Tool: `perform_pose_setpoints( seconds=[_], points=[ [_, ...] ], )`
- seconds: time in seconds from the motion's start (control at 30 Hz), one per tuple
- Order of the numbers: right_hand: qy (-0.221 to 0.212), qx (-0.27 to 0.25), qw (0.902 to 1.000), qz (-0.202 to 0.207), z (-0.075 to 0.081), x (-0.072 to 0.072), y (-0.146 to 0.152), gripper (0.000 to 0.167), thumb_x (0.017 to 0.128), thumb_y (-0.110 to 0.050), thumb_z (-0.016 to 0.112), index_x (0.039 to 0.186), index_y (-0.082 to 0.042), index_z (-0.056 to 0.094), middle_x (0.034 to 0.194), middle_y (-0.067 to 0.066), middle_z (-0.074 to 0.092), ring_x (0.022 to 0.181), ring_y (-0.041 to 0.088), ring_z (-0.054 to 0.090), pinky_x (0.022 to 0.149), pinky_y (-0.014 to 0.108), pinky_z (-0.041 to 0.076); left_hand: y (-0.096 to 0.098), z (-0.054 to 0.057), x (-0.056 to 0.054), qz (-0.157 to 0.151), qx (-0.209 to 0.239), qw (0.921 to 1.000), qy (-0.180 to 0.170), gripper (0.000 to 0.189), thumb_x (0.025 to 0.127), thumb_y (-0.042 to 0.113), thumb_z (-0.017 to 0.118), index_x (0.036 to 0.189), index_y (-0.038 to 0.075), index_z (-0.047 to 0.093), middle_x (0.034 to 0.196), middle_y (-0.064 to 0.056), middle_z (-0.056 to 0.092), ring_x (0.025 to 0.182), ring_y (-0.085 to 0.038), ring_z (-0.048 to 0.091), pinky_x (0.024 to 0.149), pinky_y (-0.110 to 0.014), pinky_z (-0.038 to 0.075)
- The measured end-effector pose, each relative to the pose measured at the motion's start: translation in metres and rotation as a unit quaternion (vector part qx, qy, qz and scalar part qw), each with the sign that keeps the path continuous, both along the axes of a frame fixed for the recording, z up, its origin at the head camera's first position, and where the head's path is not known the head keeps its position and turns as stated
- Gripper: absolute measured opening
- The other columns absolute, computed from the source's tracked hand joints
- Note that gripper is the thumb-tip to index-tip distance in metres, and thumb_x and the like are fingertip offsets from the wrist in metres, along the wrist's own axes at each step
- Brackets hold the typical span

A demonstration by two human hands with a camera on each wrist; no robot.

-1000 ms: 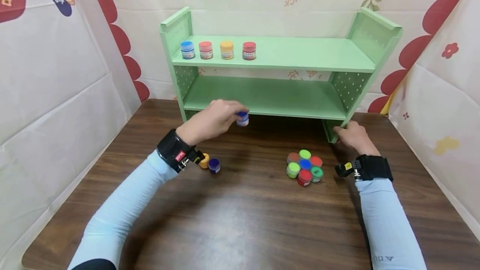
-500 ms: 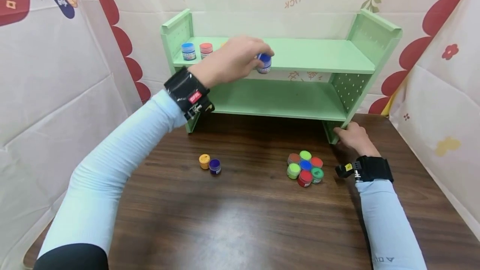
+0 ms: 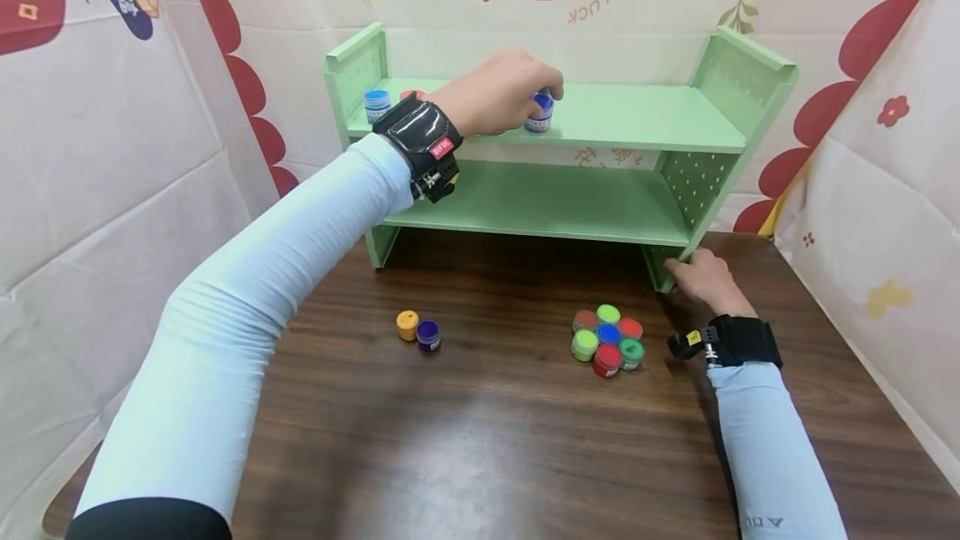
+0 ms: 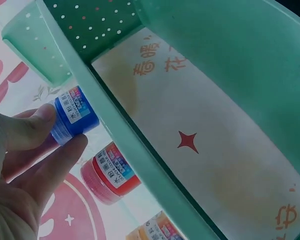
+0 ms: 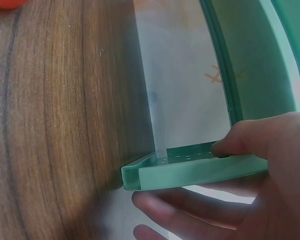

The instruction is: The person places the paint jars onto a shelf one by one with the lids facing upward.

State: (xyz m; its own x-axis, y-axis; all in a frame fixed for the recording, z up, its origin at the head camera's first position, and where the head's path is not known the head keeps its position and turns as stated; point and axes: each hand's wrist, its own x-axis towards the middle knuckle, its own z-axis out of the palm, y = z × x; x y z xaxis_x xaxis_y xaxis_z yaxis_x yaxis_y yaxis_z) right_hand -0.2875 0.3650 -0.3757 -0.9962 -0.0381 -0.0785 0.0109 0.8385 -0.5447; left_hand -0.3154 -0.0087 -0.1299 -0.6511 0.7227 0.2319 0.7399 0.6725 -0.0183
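My left hand (image 3: 501, 94) pinches a blue paint jar (image 3: 538, 115) between thumb and fingers at the front of the green rack's upper shelf (image 3: 637, 113). In the left wrist view the blue jar stands beside a red paint jar (image 4: 110, 175), with a small gap between them. An orange-yellow jar (image 4: 154, 229) shows further along. My left hand hides most of that row in the head view, except a light-blue jar (image 3: 377, 105) at the left end. My right hand (image 3: 707, 280) grips the rack's right leg (image 5: 200, 172), thumb inside and fingers outside.
On the brown table (image 3: 495, 440) stand an orange jar (image 3: 407, 325) and a dark purple jar (image 3: 428, 336) at left. A cluster of several jars (image 3: 607, 333) sits in front of the rack's right part. The lower shelf (image 3: 570, 198) spans beneath. Printed cloth surrounds the table.
My left hand has carried the blue jar up and right from in front of the lower shelf to the upper shelf, right of the row. My right hand keeps its grip on the leg.
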Motion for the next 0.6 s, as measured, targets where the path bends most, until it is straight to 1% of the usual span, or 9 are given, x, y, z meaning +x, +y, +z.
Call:
perform_pose_setpoints(
  seconds=[0.1,0.2,0.3,0.43,0.6],
  points=[
    [0.007,-0.002,1.0,-0.002,0.0,0.0,0.0,0.048,0.106,-0.034,0.04,0.11,0.009,0.059,0.09,0.023,0.072,0.079,0.029,0.069,0.068,0.029,0.048,0.003,0.001,-0.004,0.007,-0.01,0.9999,0.003,0.031,0.105,0.01,0.057,0.134,0.005,0.066,0.127,-0.011,0.071,0.117,-0.022,0.063,0.109,-0.03,0.048],
    [0.012,0.002,0.9999,-0.002,-0.001,-0.001,0.0,0.047,0.106,-0.034,0.04,0.108,0.008,0.06,0.087,0.02,0.072,0.078,0.027,0.068,0.068,0.029,0.048,0.006,0.001,-0.008,0.016,-0.019,0.9997,0.002,0.032,0.105,0.01,0.056,0.135,0.004,0.065,0.129,-0.012,0.07,0.119,-0.023,0.061,0.111,-0.032,0.047],
    [0.014,0.01,0.9999,-0.001,-0.002,-0.001,0.0,0.048,0.106,-0.035,0.041,0.104,0.008,0.061,0.084,0.018,0.072,0.079,0.026,0.067,0.068,0.029,0.047,0.008,0.002,-0.011,0.022,-0.024,0.9995,0.003,0.031,0.105,0.01,0.056,0.134,0.004,0.066,0.128,-0.012,0.07,0.118,-0.024,0.06,0.109,-0.033,0.048],
    [0.016,0.019,0.9997,0.001,-0.002,0.0,0.0,0.049,0.106,-0.036,0.04,0.103,0.008,0.062,0.083,0.018,0.072,0.081,0.028,0.066,0.069,0.029,0.046,0.009,0.002,-0.012,0.021,-0.032,0.9992,0.009,0.028,0.105,0.012,0.058,0.13,0.005,0.068,0.123,-0.01,0.071,0.112,-0.023,0.059,0.104,-0.033,0.049],
    [0.019,0.015,0.9997,0.001,0.0,0.0,0.001,0.049,0.106,-0.036,0.04,0.103,0.008,0.062,0.083,0.018,0.072,0.081,0.028,0.066,0.068,0.03,0.046,0.011,0.003,-0.011,0.018,-0.03,0.9993,0.013,0.029,0.105,0.012,0.057,0.131,0.005,0.068,0.125,-0.012,0.072,0.112,-0.022,0.06,0.105,-0.033,0.05]
  ],
)
